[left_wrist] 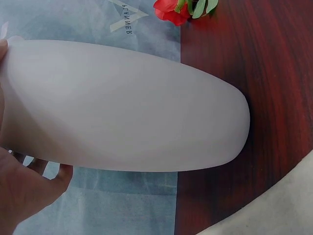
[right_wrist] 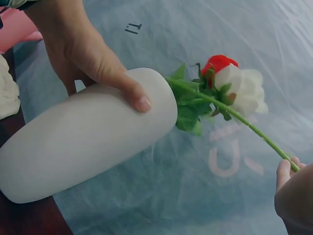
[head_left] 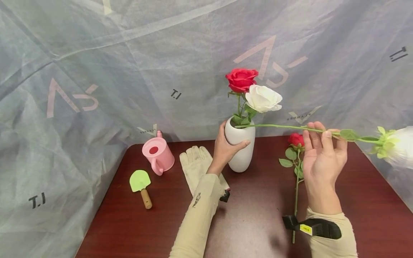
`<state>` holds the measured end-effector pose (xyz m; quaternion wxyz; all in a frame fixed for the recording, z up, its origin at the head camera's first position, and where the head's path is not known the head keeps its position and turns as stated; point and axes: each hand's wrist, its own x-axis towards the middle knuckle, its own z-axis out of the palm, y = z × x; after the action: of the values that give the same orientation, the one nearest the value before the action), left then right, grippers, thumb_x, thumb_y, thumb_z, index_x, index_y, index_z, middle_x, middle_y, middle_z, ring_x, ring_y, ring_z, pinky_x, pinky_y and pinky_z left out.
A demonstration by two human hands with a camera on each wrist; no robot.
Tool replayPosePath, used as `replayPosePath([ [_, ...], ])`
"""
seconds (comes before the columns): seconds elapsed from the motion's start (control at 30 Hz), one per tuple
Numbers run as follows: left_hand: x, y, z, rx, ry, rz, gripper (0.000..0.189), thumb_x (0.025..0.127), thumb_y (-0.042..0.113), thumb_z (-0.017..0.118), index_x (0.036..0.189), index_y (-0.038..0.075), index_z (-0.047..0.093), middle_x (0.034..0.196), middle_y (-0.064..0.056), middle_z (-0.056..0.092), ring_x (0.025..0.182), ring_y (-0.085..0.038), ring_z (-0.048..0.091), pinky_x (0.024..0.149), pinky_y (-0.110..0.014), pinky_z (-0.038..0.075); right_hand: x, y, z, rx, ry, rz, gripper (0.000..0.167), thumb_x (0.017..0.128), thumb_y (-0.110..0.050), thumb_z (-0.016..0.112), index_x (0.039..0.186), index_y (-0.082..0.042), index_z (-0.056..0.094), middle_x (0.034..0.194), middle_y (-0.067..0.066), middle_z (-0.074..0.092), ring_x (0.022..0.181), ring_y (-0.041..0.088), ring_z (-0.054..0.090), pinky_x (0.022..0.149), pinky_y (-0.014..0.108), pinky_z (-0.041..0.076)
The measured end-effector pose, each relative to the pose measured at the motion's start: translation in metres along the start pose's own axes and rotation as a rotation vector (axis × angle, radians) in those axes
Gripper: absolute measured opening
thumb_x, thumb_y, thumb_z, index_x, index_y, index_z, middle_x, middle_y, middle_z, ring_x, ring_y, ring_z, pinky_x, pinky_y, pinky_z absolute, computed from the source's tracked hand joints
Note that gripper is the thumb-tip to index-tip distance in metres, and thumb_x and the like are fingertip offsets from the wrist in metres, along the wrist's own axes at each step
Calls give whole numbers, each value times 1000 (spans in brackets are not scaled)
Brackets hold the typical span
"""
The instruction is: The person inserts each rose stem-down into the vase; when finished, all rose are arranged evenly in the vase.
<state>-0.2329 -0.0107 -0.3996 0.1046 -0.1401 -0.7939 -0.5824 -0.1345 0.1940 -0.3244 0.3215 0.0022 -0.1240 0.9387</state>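
Observation:
My left hand [head_left: 226, 152] grips a white vase [head_left: 242, 154] near its mouth, thumb across the front; the base meets the table. Inside the vase stand a red rose [head_left: 242, 80] and a white rose [head_left: 264, 99]. With thumb and fingers, my right hand [head_left: 324, 161] pinches the stem of another white rose [head_left: 401, 147]. That stem lies nearly level, its bloom out to the right and its cut end at the vase mouth. The right wrist view shows the held stem [right_wrist: 249, 123] crossing the vase's leaves [right_wrist: 186, 110]; how far its tip goes in is hidden.
A second red rose [head_left: 296, 139] lies on the dark red table [head_left: 251, 222], partly behind my right arm. Left of the vase are pale work gloves [head_left: 193, 166], a pink watering can [head_left: 161, 154] and a green trowel [head_left: 140, 181]. Grey sheeting [head_left: 145, 53] hangs behind.

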Motion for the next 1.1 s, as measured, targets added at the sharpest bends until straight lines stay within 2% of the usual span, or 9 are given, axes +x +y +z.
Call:
replayPosePath([
  [0.17,0,-1,0,9,9,14,92,68,39,82,142,34,29,125,8,50,102,-11,53,77,-33,48,-5,12,7,-108,-57,-85,16,86,8,60,97,7,48,94,28,60,89,39,60,82,45,50],
  [0.27,1,-1,0,13,9,9,92,68,39,82,142,34,28,125,8,49,102,-11,53,77,-33,48,-9,18,10,-138,-84,-104,19,85,7,62,98,8,48,94,28,60,89,40,60,81,44,50],
  [0.47,1,-1,1,12,7,6,94,68,40,82,144,28,29,125,8,49,102,-12,54,76,-34,48,-13,28,13,-157,-122,-92,20,83,7,64,96,8,49,91,30,59,86,40,60,75,41,52],
  [0.6,1,-1,1,8,9,7,96,67,42,82,145,25,28,125,8,49,101,-12,54,76,-34,49,-15,34,14,-186,-154,-83,20,83,8,64,97,9,49,90,28,60,87,40,62,77,42,52],
  [0.73,1,-1,1,-4,10,11,95,67,41,82,144,27,29,125,7,49,101,-12,54,76,-34,49,-18,40,15,-214,-185,-75,19,84,9,62,98,10,50,90,27,61,89,39,62,81,43,50],
  [0.87,0,-1,1,-10,9,9,93,66,40,83,142,34,28,125,8,49,101,-12,54,76,-34,48,-18,44,16,-242,-195,-75,18,84,10,62,99,11,51,89,26,60,88,39,63,80,41,51],
  [1.1,1,-2,1,-4,12,7,93,67,41,82,142,35,28,125,8,49,101,-12,54,76,-35,48,-15,49,19,-408,-184,-85,17,83,7,65,97,12,56,88,19,59,90,33,64,79,36,52],
])
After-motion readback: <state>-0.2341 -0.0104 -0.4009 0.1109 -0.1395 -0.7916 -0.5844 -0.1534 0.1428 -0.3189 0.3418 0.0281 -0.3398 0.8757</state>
